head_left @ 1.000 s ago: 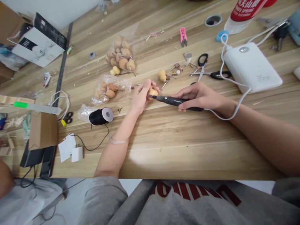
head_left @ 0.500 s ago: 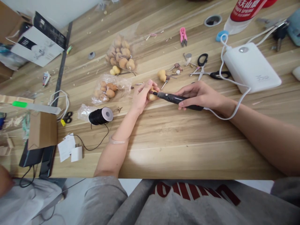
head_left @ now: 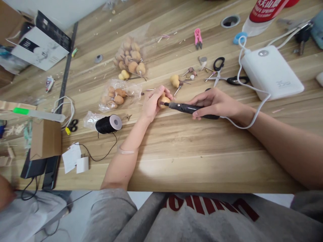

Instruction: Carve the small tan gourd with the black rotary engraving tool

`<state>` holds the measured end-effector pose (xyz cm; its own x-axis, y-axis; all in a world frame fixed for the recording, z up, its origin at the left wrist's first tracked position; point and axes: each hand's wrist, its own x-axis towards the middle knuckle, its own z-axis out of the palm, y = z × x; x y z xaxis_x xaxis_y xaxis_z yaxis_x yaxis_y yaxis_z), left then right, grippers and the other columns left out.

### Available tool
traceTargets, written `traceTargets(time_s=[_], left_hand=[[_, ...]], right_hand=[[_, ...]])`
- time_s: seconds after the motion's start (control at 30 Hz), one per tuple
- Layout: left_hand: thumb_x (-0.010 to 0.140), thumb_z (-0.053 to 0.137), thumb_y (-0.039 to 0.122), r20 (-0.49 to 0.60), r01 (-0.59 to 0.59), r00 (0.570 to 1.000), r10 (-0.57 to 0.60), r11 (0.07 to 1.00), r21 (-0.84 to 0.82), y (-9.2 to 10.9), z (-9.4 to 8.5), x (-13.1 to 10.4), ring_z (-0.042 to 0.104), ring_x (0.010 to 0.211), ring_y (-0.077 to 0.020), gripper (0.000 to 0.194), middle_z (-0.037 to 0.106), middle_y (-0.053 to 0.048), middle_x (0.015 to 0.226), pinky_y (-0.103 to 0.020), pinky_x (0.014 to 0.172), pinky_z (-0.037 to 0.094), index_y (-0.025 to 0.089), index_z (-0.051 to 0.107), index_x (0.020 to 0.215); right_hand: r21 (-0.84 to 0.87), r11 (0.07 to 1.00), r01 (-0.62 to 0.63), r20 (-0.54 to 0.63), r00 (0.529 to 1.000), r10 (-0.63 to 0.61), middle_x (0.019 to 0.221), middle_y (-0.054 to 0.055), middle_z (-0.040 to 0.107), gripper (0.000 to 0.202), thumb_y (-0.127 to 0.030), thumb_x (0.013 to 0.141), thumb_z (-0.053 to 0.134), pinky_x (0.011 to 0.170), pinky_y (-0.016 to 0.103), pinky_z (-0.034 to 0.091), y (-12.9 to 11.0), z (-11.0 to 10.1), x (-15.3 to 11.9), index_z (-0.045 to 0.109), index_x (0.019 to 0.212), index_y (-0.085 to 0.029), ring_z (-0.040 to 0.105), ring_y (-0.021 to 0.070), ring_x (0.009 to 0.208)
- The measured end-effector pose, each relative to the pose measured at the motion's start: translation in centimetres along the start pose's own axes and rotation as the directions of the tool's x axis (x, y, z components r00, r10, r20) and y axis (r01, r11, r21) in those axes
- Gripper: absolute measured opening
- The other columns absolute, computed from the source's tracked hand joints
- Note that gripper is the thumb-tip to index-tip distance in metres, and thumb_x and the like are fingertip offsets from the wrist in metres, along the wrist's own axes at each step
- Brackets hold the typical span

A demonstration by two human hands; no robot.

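My left hand point(head_left: 153, 103) is closed around a small tan gourd point(head_left: 165, 99), whose far side the fingers hide. My right hand point(head_left: 214, 103) grips a black rotary tool point(head_left: 188, 108) with a white cable running from its back end. The tool's brownish bit lies against the near side of the gourd. Just beyond my hands rests another gourd point(head_left: 174, 80), beside several loose grinding bits point(head_left: 191, 71). Two clear bags of gourds, a larger bag point(head_left: 131, 55) and a smaller bag point(head_left: 117, 95), lie to the left.
Scissors point(head_left: 218, 77), pink nippers point(head_left: 198, 38), a white power bank point(head_left: 274, 72) and a bottle point(head_left: 261, 16) are at the right. On the left stand a black cord spool point(head_left: 108, 124), a white plug adapter point(head_left: 82, 164) and a cardboard box point(head_left: 46, 139). Another person's sleeve point(head_left: 37, 215) shows at lower left.
The tool's tip has shifted slightly down and left across the gourd, and more of the gourd's face shows. The power bank's display now reads differently. My left hand has barely moved.
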<state>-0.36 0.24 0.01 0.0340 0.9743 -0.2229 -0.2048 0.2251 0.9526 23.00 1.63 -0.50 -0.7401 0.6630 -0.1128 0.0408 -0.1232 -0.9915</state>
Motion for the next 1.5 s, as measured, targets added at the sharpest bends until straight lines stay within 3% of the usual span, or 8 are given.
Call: traceTargets(time_s=[0.63, 0.87, 1.13, 1.3, 1.5], left_hand=[[0.094, 0.051, 0.037, 0.011, 0.017, 1.0, -0.017, 1.0, 0.012, 0.16, 0.04, -0.14, 0.071, 0.086, -0.0179, 0.03, 0.069, -0.004, 0.071, -0.031, 0.085, 0.056, 0.017, 0.063, 0.075], [0.091, 0.055, 0.039, 0.106, -0.078, 0.991, 0.079, 0.997, -0.009, -0.18, -0.24, -0.01, 0.072, 0.078, -0.0159, 0.031, 0.07, -0.003, 0.071, -0.028, 0.078, 0.057, 0.015, 0.065, 0.076], [0.093, 0.05, 0.035, 0.111, -0.068, 0.991, 0.069, 0.998, -0.007, -0.14, -0.23, 0.06, 0.07, 0.076, -0.014, 0.031, 0.069, -0.003, 0.07, -0.026, 0.077, 0.056, 0.014, 0.065, 0.075], [0.094, 0.05, 0.037, 0.028, 0.008, 1.0, -0.008, 1.0, 0.015, 0.0, -0.06, -0.03, 0.071, 0.077, -0.0152, 0.033, 0.068, -0.003, 0.069, -0.03, 0.084, 0.056, 0.016, 0.064, 0.073], [0.09, 0.055, 0.043, 0.083, -0.021, 0.996, 0.02, 1.0, 0.014, -0.16, -0.32, 0.06, 0.071, 0.078, -0.0169, 0.032, 0.069, -0.003, 0.069, -0.03, 0.078, 0.058, 0.016, 0.063, 0.075]], right_hand=[[0.021, 1.0, -0.02, 0.005, 1.0, 0.02, 0.071, 0.002, 0.071, 0.031, -0.026, 0.068, 0.084, 0.059, 0.026, 0.052, -0.08, -0.06, 0.04, 0.075, 0.096, -0.015, 0.062, 0.0127, 0.059], [0.028, 0.999, -0.03, 0.002, 1.0, 0.03, 0.071, 0.003, 0.071, 0.035, -0.027, 0.068, 0.084, 0.06, 0.027, 0.052, -0.11, -0.12, 0.0, 0.075, 0.099, -0.015, 0.063, 0.0137, 0.06], [0.026, 0.999, -0.034, -0.006, 0.999, 0.034, 0.071, 0.002, 0.071, 0.032, -0.027, 0.067, 0.084, 0.059, 0.025, 0.052, -0.11, -0.07, -0.02, 0.076, 0.096, -0.016, 0.062, 0.0125, 0.059], [0.023, 0.999, -0.036, 0.006, 0.999, 0.036, 0.07, 0.002, 0.072, 0.035, -0.027, 0.067, 0.085, 0.059, 0.025, 0.052, -0.07, -0.09, -0.01, 0.076, 0.099, -0.016, 0.063, 0.0129, 0.06], [0.006, 0.999, -0.046, 0.023, 0.999, 0.046, 0.071, 0.002, 0.072, 0.038, -0.028, 0.065, 0.086, 0.058, 0.024, 0.052, 0.02, -0.11, 0.03, 0.076, 0.1, -0.015, 0.063, 0.0126, 0.06]])
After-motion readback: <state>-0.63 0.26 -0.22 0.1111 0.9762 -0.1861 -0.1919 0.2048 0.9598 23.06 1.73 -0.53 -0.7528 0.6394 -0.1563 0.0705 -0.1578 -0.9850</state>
